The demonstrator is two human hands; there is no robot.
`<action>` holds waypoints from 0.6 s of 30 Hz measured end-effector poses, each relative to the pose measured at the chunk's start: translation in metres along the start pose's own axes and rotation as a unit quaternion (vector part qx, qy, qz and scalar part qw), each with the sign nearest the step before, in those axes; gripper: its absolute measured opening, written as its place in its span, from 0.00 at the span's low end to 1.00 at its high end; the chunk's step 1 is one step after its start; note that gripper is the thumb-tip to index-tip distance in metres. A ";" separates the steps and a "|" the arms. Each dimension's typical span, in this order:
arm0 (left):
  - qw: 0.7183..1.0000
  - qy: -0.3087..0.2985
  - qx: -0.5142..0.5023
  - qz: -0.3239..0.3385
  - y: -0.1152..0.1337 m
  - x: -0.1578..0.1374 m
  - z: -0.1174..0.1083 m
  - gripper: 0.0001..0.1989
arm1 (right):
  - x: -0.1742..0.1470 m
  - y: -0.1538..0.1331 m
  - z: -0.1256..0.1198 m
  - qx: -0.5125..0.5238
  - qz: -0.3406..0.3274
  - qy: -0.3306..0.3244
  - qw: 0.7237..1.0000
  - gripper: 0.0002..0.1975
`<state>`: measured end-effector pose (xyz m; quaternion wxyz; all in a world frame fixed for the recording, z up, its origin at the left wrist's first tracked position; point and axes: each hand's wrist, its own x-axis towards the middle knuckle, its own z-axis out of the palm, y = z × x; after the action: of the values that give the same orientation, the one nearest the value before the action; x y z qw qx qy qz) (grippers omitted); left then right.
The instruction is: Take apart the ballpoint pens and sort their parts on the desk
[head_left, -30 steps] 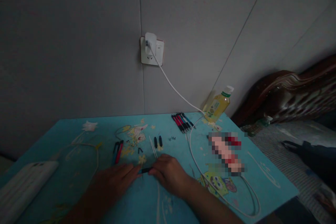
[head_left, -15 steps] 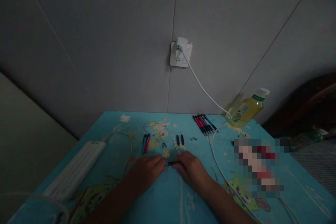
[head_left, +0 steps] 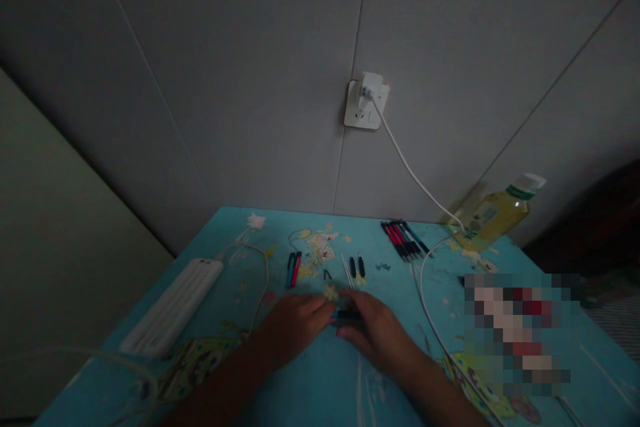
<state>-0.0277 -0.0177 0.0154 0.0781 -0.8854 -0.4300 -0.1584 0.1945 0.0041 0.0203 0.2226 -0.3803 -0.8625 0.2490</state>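
A pen point(head_left: 346, 314) with a blue barrel and a dark grip end lies level between my hands, low over the table. My left hand point(head_left: 300, 320) is closed around its blue end. The dark end reaches in between the parted thumb and forefinger of my right hand point(head_left: 380, 330). Those two fingers stand away from the pen; the inner part of that hand is hidden. Thin white refills point(head_left: 347, 270) lie just beyond my right fingers. Two black grips point(head_left: 357, 267) are beside them, with small dark clips point(head_left: 327, 274) to the left.
Blue and red pen barrels point(head_left: 293, 269) lie left of centre. Several pens point(head_left: 406, 240) are lined up at the back right, near small dark parts point(head_left: 383, 267). A bottle point(head_left: 500, 213) stands behind the white cable point(head_left: 423, 280). A power strip point(head_left: 175, 307) lies left.
My right thumb and forefinger have spread apart from their pinch on the pen's dark end. My left hand keeps its hold. The whole view has shifted, so things appear further right.
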 end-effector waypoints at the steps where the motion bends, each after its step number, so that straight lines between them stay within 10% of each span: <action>1: 1.000 -0.003 -0.004 0.005 0.000 0.000 0.001 0.07 | 0.000 -0.001 0.000 -0.002 -0.007 -0.016 1.000 0.11; 18: 1.000 -0.018 0.003 0.003 -0.003 0.001 -0.004 0.04 | 0.001 -0.003 0.003 0.046 0.018 0.001 0.999 0.09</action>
<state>-0.0302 -0.0167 0.0190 0.0740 -0.8892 -0.4288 -0.1411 0.1899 0.0020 0.0200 0.2362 -0.3852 -0.8430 0.2920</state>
